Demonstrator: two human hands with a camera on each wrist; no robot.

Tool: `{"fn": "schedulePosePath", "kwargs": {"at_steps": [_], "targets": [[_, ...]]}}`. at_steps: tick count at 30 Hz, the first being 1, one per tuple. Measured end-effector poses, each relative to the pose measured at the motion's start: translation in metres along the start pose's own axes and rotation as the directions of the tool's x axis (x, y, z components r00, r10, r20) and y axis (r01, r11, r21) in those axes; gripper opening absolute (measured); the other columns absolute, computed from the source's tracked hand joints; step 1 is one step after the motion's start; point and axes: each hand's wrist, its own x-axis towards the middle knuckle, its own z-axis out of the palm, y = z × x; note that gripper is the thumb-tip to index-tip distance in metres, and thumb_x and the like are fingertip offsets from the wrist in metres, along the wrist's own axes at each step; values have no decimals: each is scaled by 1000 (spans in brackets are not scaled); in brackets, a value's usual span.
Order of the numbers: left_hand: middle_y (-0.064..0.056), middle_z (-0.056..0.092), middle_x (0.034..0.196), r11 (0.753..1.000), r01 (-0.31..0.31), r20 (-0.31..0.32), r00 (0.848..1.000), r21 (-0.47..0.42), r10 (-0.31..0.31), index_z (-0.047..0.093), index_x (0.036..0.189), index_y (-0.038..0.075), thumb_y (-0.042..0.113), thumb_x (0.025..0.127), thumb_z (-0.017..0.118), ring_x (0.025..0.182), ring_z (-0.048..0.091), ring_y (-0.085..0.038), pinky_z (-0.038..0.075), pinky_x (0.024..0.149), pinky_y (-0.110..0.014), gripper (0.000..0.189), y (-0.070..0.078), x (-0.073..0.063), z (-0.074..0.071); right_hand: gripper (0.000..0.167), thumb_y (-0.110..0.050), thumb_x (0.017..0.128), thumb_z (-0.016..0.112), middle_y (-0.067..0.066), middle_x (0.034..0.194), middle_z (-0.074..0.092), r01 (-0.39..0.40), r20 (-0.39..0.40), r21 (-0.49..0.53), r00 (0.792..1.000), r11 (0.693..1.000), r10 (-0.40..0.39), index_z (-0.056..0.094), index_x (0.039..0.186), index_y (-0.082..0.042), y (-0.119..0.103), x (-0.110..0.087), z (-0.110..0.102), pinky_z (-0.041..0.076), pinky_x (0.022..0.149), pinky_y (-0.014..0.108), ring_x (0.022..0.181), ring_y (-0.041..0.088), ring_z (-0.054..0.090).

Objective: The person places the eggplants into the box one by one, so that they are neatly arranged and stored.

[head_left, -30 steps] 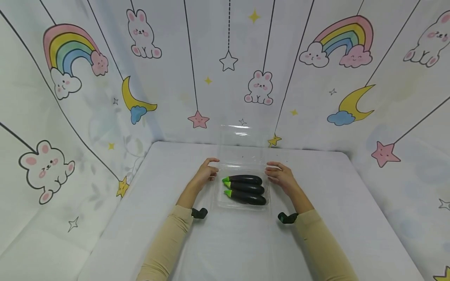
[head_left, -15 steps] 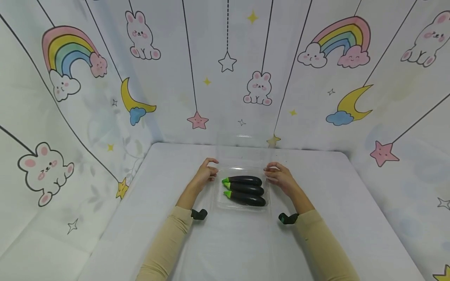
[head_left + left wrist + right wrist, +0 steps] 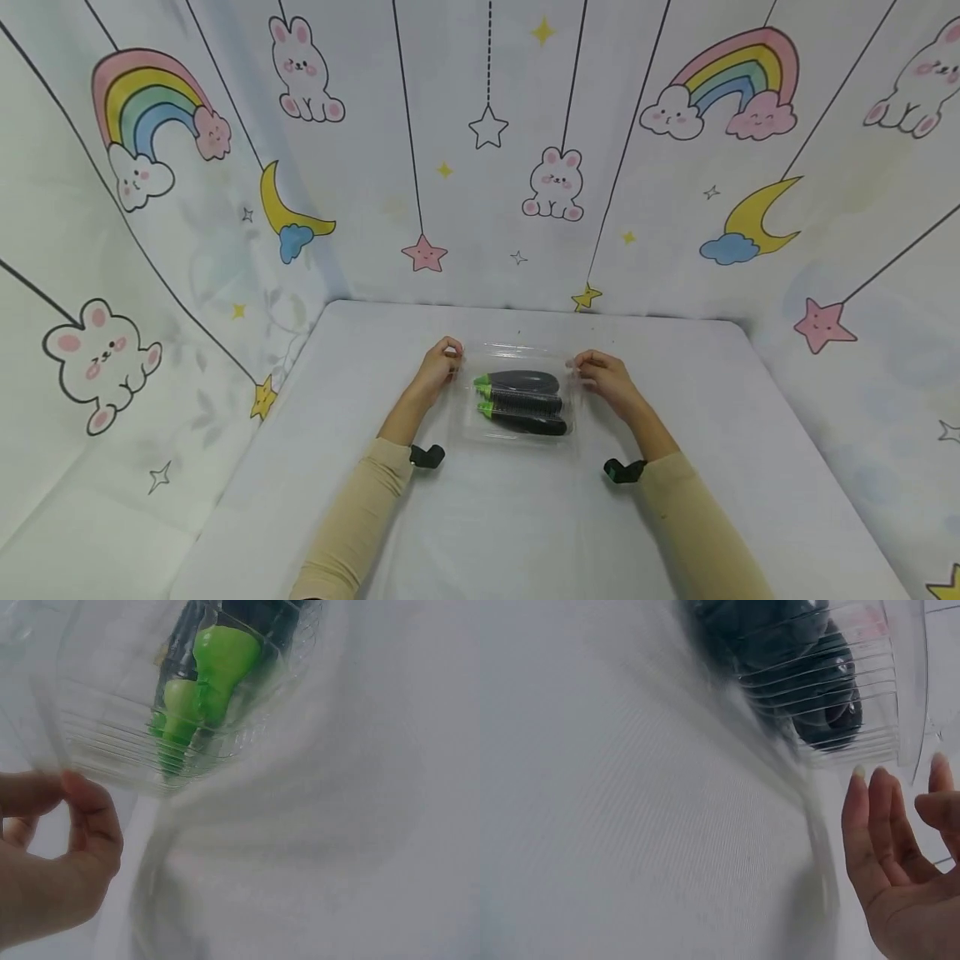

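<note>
Three dark eggplants (image 3: 528,403) with bright green stems (image 3: 221,667) lie side by side in a clear plastic clamshell box (image 3: 480,435). Its ribbed lid (image 3: 513,353) is over them, seen as lines across their skins. At the back left corner my left hand (image 3: 438,367) pinches the clear plastic edge between thumb and fingertip, plain in the left wrist view. My right hand (image 3: 606,380) is at the box's right side. In the right wrist view its fingers (image 3: 859,825) are extended, fingertips right by the lid's edge, with the rounded eggplant ends behind the ribbed wall.
The box stands on a white-covered table (image 3: 510,533), toward its back edge. Behind and at the sides hangs a white curtain (image 3: 375,150) printed with rabbits, rainbows, moons and stars. A dark wrist-worn device (image 3: 624,472) sits on each wrist.
The lid, upright behind the box before, has come down forward over the eggplants. My left fingers have closed into a pinch at the edge, and my right hand has shifted slightly right.
</note>
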Motion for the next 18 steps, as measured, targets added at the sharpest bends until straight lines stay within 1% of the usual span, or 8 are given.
{"fn": "schedulePosePath", "kwargs": {"at_steps": [3,6,9,11,14,16,18], "targets": [[-7,51,98,1000,-12,-22,1000,-6,12,56,106,4,-5,97,51,86,48,-23,36,71,-31,14,-2,0,0,30,-25,111,51,17,130,65,20,-17,-70,1000,997,-21,64,120,1,-3,-6,1,59,90,38,109,20,66],[-6,53,98,1000,-8,-42,999,-7,8,57,105,3,-5,98,49,81,49,-18,39,70,-29,13,-3,-2,0,42,-35,111,51,22,130,64,32,-34,-130,999,991,-36,63,128,3,-9,-17,5,62,83,40,107,27,70],[-6,55,99,1000,1,-51,999,-24,-2,58,104,1,-2,101,48,80,51,-16,42,70,-29,12,-5,-4,0,51,-41,111,51,27,134,62,53,-24,-181,998,982,-58,59,136,3,-16,-29,9,63,78,41,106,34,71],[-6,57,100,999,5,-50,999,-39,-7,59,105,0,3,102,46,82,53,-16,44,72,-30,13,-4,-5,0,51,-40,110,52,28,137,59,70,-19,-211,997,975,-76,58,139,1,-19,-37,11,63,76,41,106,37,72],[-6,59,102,998,1,-47,999,-56,-4,61,106,0,9,103,45,86,55,-18,46,75,-30,18,-4,-7,-1,47,-36,110,54,29,141,55,84,-14,-270,996,959,-91,56,144,-4,-24,-48,13,63,75,40,106,38,72],[-5,59,103,998,-7,-43,999,-61,5,62,106,1,11,103,47,88,55,-18,47,76,-30,18,-3,-8,-1,45,-32,109,56,29,142,53,79,-15,-286,996,955,-87,54,147,-7,-26,-55,15,63,74,39,106,37,72],[-5,60,103,999,-20,-52,998,-34,18,62,106,3,11,102,49,87,57,-16,48,74,-28,16,-2,-9,0,46,-29,109,57,29,143,53,63,-24,-291,997,955,-73,51,150,-9,-27,-62,16,63,74,37,107,36,72]]}}
